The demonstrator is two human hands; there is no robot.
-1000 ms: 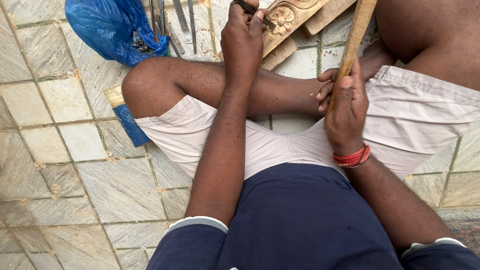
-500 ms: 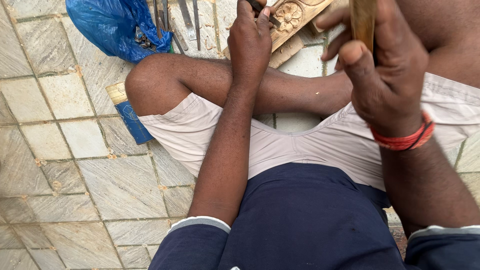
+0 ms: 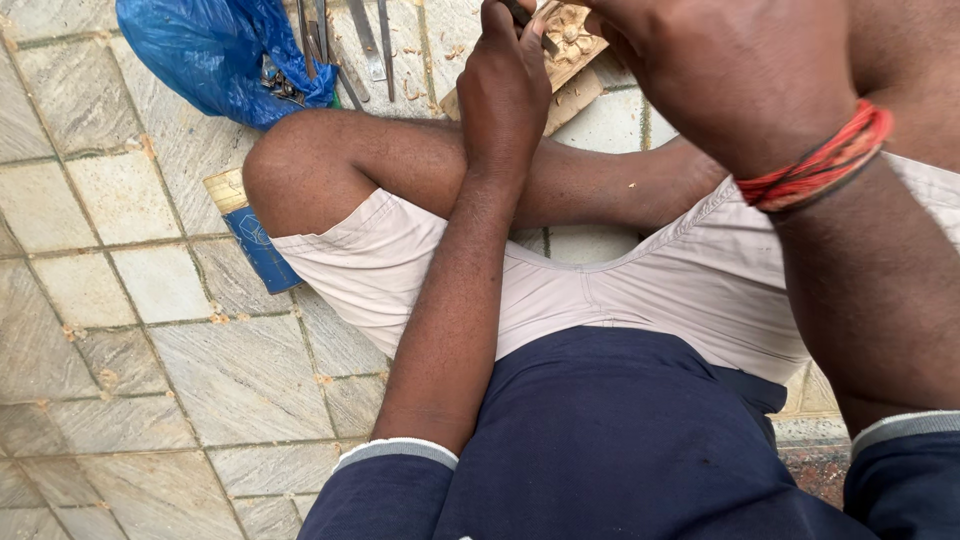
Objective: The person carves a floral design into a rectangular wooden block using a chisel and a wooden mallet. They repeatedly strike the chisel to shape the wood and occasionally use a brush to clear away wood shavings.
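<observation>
While the person sits cross-legged on the tiled floor (image 3: 150,360), the head camera looks straight down at both arms. Left hand (image 3: 505,85) is closed around a dark chisel (image 3: 522,14), only its top end showing above the fingers, with the tip end held against the carved wood block (image 3: 570,35) lying on the tiles just past the shin. Right hand (image 3: 740,70) is up close to the lens, back of it facing us, red bracelet (image 3: 820,165) on the wrist. Can't tell what it's gripping, the fingers are hidden. Off to the left there's a blue plastic bag (image 3: 215,55) with several metal tools (image 3: 345,45) lying beside it, and a blue-and-tan block (image 3: 250,235) tucked by the knee.
</observation>
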